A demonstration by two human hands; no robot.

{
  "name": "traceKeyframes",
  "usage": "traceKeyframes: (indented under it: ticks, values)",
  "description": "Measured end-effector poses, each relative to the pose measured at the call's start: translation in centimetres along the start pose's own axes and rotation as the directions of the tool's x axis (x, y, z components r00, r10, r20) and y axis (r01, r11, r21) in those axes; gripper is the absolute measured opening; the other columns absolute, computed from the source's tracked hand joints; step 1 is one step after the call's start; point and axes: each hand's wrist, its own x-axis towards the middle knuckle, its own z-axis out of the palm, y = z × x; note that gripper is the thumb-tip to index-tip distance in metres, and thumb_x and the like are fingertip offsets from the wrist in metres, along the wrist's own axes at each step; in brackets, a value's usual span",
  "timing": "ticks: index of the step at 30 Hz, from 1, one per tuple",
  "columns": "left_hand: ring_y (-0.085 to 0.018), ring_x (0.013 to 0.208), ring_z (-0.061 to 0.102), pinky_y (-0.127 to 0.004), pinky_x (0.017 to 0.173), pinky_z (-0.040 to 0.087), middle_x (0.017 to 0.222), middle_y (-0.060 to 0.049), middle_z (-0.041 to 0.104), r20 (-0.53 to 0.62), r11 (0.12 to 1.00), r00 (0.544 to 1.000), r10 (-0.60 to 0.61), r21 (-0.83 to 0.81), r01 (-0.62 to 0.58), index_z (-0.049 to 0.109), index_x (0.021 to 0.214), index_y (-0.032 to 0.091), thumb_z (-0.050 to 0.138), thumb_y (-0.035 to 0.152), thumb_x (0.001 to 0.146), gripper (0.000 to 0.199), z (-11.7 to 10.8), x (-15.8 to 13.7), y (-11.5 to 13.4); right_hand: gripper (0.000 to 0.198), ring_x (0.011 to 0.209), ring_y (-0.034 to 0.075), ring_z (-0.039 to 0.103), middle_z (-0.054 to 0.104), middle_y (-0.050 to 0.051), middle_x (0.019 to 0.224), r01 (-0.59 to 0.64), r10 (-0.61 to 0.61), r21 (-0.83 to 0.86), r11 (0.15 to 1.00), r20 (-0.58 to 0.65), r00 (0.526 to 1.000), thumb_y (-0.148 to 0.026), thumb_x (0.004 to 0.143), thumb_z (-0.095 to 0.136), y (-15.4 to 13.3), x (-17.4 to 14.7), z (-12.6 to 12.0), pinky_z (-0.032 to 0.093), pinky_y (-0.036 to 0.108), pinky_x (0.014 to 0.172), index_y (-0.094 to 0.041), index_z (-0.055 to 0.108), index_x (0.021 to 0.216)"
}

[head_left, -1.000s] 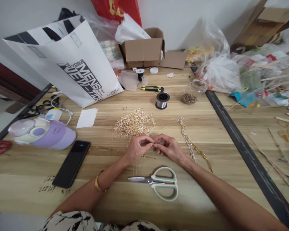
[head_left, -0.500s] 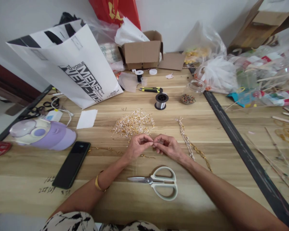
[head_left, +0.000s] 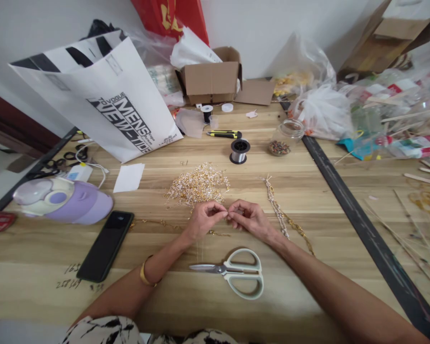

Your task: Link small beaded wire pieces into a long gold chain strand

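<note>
My left hand (head_left: 205, 220) and my right hand (head_left: 249, 220) meet fingertip to fingertip in front of a pile of small gold and silver pieces (head_left: 197, 185). Both are closed in a pinch, and what lies between the fingertips is too small to make out. Thin clear thread hangs below my left hand. A gold chain (head_left: 157, 222) lies on the table, partly behind my left wrist. Right of my right hand rest silver and gold chains (head_left: 280, 210), tied together at the top. White-handled scissors (head_left: 232, 272) lie nearer me, blades pointing left.
A spool of clear line (head_left: 240, 152), a yellow-black utility knife (head_left: 224, 134) and a jar of beads (head_left: 284, 138) stand or lie farther back. At left are a phone (head_left: 105, 246), a purple bottle (head_left: 66, 200) and a white paper bag (head_left: 107, 100). Plastic bags (head_left: 324, 112) fill the back right.
</note>
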Motion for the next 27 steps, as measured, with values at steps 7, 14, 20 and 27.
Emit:
traceKeyframes:
  ticks: [7,14,20,27]
  values:
    - [-0.013,0.064,0.059,-0.022,0.061,0.046,0.069,-0.005,0.065,0.000,1.000,1.000,-0.015,0.014,0.015,0.065,0.071,0.010,0.066,0.023,0.071,0.013,0.08,-0.03,0.15,0.029,0.047,0.007,0.050,0.056,-0.002,0.057,-0.005,0.005,0.014,1.000,0.000,1.000,-0.043,0.077,0.063,-0.12,-0.03,0.14,0.040,0.018,0.043,-0.015,0.056,0.079]
    - [-0.013,0.065,0.059,-0.022,0.062,0.046,0.069,-0.004,0.065,0.018,1.000,1.000,-0.018,0.020,0.017,0.065,0.072,0.010,0.066,0.026,0.072,0.016,0.03,0.01,-0.16,0.029,0.051,0.008,0.051,0.058,0.000,0.068,0.081,-0.082,0.027,0.996,0.057,0.995,-0.041,0.082,0.059,0.41,-0.07,0.08,0.040,0.019,0.045,-0.016,0.054,0.098]
    - [-0.014,0.066,0.060,-0.023,0.064,0.047,0.070,-0.005,0.066,0.026,1.000,0.999,-0.018,0.003,0.018,0.064,0.073,0.010,0.066,0.026,0.072,0.016,-0.01,0.00,-0.35,0.029,0.055,0.008,0.052,0.059,0.002,0.075,0.153,-0.150,-0.022,0.988,0.097,0.984,-0.037,0.088,0.052,0.64,-0.24,0.09,0.040,0.020,0.048,-0.018,0.053,0.109]
    - [-0.014,0.068,0.062,-0.024,0.066,0.047,0.072,-0.005,0.068,0.081,1.000,0.997,0.011,-0.017,-0.010,0.064,0.077,0.010,0.065,0.027,0.075,0.017,-0.17,-0.01,-0.51,0.027,0.054,0.009,0.048,0.054,0.000,0.066,0.185,-0.174,-0.083,0.979,0.121,0.977,-0.040,0.090,0.048,0.74,-0.27,-0.02,0.037,0.020,0.048,-0.017,0.055,0.100]
